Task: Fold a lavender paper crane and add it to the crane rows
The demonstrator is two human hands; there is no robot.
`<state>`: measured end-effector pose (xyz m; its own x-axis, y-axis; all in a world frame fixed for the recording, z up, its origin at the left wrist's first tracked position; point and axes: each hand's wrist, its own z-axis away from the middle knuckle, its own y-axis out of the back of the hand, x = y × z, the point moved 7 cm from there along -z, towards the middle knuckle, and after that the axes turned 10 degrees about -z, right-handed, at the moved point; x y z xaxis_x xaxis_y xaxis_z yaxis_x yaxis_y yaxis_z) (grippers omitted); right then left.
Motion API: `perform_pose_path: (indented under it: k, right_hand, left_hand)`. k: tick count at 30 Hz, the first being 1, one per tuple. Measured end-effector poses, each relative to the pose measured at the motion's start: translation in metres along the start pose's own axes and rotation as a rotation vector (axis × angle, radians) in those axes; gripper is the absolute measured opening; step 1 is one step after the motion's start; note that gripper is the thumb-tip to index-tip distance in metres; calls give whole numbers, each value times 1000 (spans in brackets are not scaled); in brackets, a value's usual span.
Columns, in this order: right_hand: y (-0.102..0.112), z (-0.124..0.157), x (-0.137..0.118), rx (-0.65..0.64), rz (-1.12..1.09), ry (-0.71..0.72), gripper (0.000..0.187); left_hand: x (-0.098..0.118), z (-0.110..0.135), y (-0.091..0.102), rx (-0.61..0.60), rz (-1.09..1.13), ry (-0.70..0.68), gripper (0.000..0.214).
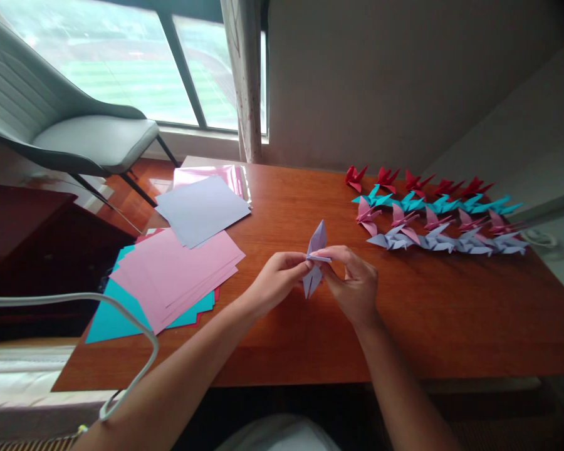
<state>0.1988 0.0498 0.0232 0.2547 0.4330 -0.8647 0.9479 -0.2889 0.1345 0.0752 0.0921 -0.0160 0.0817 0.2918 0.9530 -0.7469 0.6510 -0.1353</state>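
A partly folded lavender paper piece [316,254] is held just above the wooden table [404,326]. My left hand [277,282] pinches its left side. My right hand [352,282] pinches its right side, thumb and forefinger pressed on a fold. The piece stands upright, with one point up and one point down. Both hands are closed on the paper, near the middle of the table.
Stacks of square paper lie at the left: lavender sheets [202,210], pink sheets [183,269], teal sheets [108,316]. Rows of finished paper cranes sit at the right: red [413,180], teal [432,203], pink [432,219], lavender [451,241]. A grey chair [75,134] stands by the window. A white cable [122,313] loops at lower left.
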Motion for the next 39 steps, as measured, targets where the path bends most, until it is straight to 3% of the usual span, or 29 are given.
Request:
perform_pose_path:
  k: [8, 17, 26, 39]
  right_hand:
    - [9, -3, 12, 134, -49, -40, 24]
    - [-1, -6, 23, -47, -232, -253, 11]
    - [-1, -4, 30, 22, -428, -328, 4]
    - [1, -3, 33, 47, -437, -306, 11]
  left_hand:
    - [5, 0, 4, 52, -18, -64, 34]
    - [14, 0, 8, 105, -155, -186, 31]
    - [10, 0, 5, 63, 15, -104, 35]
    - [7, 0, 4, 47, 127, -34, 37]
